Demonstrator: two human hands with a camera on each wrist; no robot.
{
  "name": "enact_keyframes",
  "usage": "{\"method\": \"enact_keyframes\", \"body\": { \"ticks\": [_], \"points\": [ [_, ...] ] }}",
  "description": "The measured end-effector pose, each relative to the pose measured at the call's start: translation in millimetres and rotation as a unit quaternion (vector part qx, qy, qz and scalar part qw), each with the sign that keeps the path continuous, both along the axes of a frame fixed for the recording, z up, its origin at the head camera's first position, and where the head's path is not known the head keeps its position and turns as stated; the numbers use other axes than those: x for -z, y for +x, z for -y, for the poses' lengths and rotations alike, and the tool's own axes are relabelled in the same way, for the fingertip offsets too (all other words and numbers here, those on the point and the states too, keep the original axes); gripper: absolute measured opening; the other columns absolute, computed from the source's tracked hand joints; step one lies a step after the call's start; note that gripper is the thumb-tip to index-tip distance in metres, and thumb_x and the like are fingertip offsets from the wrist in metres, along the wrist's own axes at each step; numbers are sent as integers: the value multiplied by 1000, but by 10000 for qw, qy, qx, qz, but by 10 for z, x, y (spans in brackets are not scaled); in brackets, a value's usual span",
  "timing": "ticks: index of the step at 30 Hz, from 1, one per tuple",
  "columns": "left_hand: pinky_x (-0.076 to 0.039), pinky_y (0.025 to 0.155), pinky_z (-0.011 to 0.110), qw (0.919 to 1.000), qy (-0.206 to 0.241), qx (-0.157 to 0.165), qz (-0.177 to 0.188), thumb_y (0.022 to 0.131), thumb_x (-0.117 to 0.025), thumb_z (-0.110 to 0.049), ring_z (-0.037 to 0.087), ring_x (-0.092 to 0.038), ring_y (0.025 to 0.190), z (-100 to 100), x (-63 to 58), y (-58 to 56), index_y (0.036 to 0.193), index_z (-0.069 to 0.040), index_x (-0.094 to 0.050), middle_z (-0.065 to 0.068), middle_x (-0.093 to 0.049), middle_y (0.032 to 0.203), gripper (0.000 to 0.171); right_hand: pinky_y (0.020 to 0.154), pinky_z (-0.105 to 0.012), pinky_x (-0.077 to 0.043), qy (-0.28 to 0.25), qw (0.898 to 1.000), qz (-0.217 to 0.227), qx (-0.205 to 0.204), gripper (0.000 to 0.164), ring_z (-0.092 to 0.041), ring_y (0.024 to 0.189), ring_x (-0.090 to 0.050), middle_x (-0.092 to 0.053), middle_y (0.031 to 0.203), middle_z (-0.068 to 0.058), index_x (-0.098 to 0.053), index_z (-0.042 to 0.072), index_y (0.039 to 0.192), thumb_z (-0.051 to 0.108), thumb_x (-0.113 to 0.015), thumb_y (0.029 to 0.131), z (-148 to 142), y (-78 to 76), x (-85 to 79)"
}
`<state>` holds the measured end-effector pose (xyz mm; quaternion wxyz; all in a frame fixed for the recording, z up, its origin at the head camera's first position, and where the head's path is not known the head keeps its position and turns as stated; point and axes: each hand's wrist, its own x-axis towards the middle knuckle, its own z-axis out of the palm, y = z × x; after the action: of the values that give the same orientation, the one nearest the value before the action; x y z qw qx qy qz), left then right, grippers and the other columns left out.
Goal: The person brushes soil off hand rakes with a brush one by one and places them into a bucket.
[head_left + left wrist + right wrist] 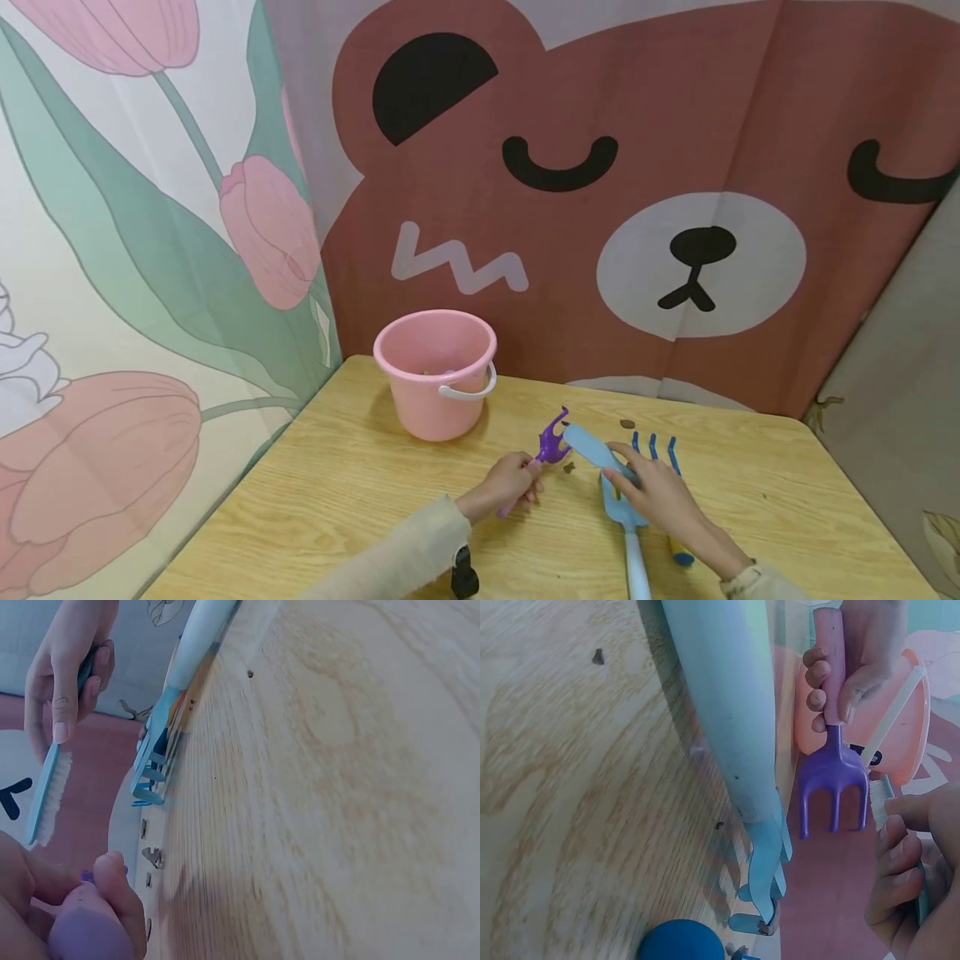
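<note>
My left hand [513, 482] grips the pink handle of a purple toy hand fork [551, 447], its tines held up and away from me. In my right hand [663, 493] is a light blue brush [588, 445]; its white bristles [56, 796] show in the left wrist view. The brush's head is close to the fork's tines; whether they touch, I cannot tell. Below my right hand lies a light blue hand rake [635, 558] on the table. Beside it is a blue-tined rake [674, 455], partly hidden by my right hand and wrist.
A pink bucket [435, 408] with a white handle stands at the table's back left, with something small inside. Brown crumbs [568, 467] and a brown flake [627, 424] lie on the wooden table [300, 500]. Printed curtains hang behind and at the sides.
</note>
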<state>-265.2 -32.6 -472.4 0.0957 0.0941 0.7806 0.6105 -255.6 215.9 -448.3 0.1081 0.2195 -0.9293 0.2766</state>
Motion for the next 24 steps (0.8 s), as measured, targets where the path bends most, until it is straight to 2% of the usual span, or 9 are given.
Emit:
{"method": "enact_keyframes", "body": {
  "ticks": [7, 14, 20, 24],
  "points": [
    [-38, 44, 21, 10000, -30, 9, 90, 100, -52, -14, 12, -45, 51, -14, -6, -22, 95, 9, -61, 10, -58, 67, 25, 41, -20, -30, -35, 9999, -53, -80, 41, -1, 41, -34, -54, 58, 11, -56, 1, 132, 21, -66, 97, 0, -2, 6],
    [-35, 40, 22, 9998, -199, 94, -3, 98, -63, -22, 11, -42, 45, -33, 25, -8, 97, -4, -56, 6, -50, 58, 19, 41, -20, -28, -134, 9998, 7, -118, 40, -1, 41, -33, -53, 58, 10, -56, 0, 130, 23, -64, 98, 17, -6, 10],
    [-33, 37, 20, 9994, -4, 331, 95, 99, -61, -19, 11, -40, 43, -17, 37, 7, 93, -4, -58, 4, -48, 58, 16, 43, -21, -35, -266, 9993, 242, 20, 27, -3, 46, -43, -59, 64, 7, -57, 3, 115, 25, -62, 99, 45, 1, 33],
    [-33, 36, 19, 9991, -108, 386, 126, 100, -59, -22, 10, -39, 42, -5, 55, 9, 93, -4, -60, 2, -47, 57, 19, 44, -22, -38, -349, 9991, 219, -2, 27, -4, 49, -49, -59, 63, 6, -58, 1, 114, 23, -62, 99, 96, 5, 32]
  ]
}}
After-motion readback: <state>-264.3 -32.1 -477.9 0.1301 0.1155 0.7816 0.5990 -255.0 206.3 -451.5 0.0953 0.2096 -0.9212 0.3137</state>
